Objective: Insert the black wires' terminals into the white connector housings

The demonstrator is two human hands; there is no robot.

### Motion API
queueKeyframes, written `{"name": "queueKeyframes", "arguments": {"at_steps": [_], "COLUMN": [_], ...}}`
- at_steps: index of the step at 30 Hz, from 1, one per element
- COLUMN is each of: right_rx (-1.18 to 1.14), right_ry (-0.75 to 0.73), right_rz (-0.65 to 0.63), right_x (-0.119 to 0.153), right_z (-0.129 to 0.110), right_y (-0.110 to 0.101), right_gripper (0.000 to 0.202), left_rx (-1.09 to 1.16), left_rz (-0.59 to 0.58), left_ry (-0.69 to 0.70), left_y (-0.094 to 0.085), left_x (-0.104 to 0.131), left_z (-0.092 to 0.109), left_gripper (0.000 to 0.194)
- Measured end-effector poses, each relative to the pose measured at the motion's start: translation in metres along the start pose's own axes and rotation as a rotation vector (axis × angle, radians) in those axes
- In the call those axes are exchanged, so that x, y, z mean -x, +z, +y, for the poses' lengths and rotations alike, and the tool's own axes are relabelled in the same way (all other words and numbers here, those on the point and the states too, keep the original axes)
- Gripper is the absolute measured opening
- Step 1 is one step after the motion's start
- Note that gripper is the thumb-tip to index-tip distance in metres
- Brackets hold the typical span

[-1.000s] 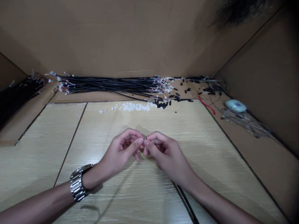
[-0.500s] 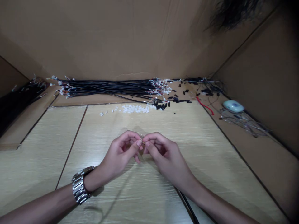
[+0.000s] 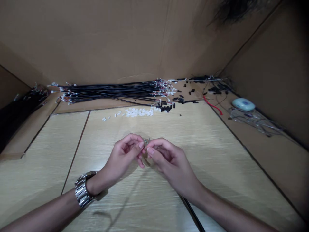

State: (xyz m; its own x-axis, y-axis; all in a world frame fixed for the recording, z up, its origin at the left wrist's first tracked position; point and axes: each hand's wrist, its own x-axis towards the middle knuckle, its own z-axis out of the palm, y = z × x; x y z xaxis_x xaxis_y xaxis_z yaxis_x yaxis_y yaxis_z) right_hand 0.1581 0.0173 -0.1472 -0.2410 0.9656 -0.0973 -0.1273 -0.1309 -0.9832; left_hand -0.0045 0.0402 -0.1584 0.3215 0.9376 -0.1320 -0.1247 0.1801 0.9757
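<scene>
My left hand (image 3: 125,153) and my right hand (image 3: 169,158) meet above the wooden table (image 3: 125,206), fingertips nearly touching. Each thumb and forefinger is pinched on thin wire ends (image 3: 146,141) that poke out between the fingertips; the details are too small to tell. A black cable (image 3: 191,212) comes out from beneath my right hand and runs to the bottom edge. Beyond the hands lie a pile of small white connectors (image 3: 138,112) and some short black pieces (image 3: 165,107). A metal watch (image 3: 83,190) is on my left wrist.
A bundle of black cables (image 3: 113,91) with white-tipped ends lies along the cardboard wall (image 3: 108,42). More dark cables (image 3: 21,109) are at the far left. On the right are a red strip (image 3: 212,105), a pale green oval object (image 3: 243,104) and clear tangled material (image 3: 256,120).
The fingertips have shifted slightly, and more of the thin wire ends shows between them. The view has tilted a little.
</scene>
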Motion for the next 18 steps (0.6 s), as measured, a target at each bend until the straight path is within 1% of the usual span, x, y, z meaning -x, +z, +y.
{"name": "queueKeyframes", "arguments": {"at_steps": [2, 6, 10, 12, 16, 18], "right_rx": [0.046, 0.183, 0.319, 0.408, 0.602, 0.654], "right_ry": [0.007, -0.015, -0.034, -0.07, -0.193, -0.247], "right_rz": [-0.012, 0.039, 0.034, 0.029, 0.007, 0.005], "right_x": [-0.001, -0.006, -0.007, -0.006, -0.006, -0.006], "right_z": [0.0, 0.002, 0.0, -0.004, -0.013, -0.016], "right_y": [-0.002, -0.006, -0.01, -0.012, -0.017, -0.02], "right_gripper": [0.016, 0.016, 0.013, 0.012, 0.012, 0.011], "left_rx": [0.007, 0.033, 0.024, 0.015, 0.003, -0.002], "left_rz": [0.001, -0.004, -0.018, -0.011, -0.003, -0.011], "left_ry": [0.003, 0.027, 0.042, 0.046, 0.035, 0.029], "left_y": [-0.001, -0.001, 0.0, 0.001, 0.001, 0.001], "left_x": [0.001, 0.002, 0.004, 0.004, 0.005, 0.005], "left_z": [0.0, 0.001, 0.0, 0.0, 0.0, 0.0], "left_gripper": [0.017, 0.017, 0.018, 0.018, 0.019, 0.02]}}
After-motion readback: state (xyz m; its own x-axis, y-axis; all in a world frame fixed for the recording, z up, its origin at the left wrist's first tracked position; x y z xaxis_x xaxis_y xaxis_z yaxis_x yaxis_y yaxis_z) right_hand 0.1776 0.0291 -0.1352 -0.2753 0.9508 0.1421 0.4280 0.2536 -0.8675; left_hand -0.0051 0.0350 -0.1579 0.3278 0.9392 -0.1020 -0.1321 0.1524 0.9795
